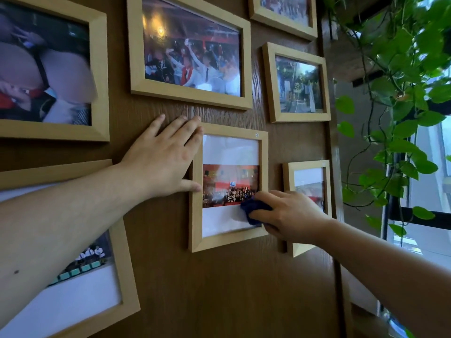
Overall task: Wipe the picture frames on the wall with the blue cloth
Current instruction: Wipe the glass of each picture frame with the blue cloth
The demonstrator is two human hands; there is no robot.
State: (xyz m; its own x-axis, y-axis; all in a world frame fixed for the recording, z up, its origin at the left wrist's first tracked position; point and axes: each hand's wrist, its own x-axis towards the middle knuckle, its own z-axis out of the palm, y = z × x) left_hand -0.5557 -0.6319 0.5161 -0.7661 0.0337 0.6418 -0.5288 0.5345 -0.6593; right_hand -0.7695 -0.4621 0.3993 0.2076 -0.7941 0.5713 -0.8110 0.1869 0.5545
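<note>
- Head view, left to right: a dark wood-grain wall (158, 276) is seen, hung with light wooden picture frames.
- Far left, a large frame (100, 76) is cut by the picture edge; below it another large frame (127, 272) is partly covered by the left forearm.
- Left hand (161, 162) is laid flat, fingers spread, palm on the wall; nothing is held in its grip. Fingertips are set at the top left corner of the centre frame (196, 215), and the thumb is pressed on that frame's left rail.
- Above the hand, a wide frame (188, 95) with a crowd photo is hung.
- Centre frame holds a red-toned photo between white bands; a small sticker is seen on its top right corner, text too small to read.
- Blue cloth (253, 208) is bunched against the glass at the lower right of the centre frame, touching it.
- Right hand (290, 215) is closed around the cloth, grip pinched on it with fingers curled.
- Behind the right hand, a small frame (307, 167) is partly hidden; above it a medium frame (296, 117) and a cropped top frame (283, 25) are hung.
- Far right, a trailing green plant (400, 118) is seen before a bright window (429, 191).
</note>
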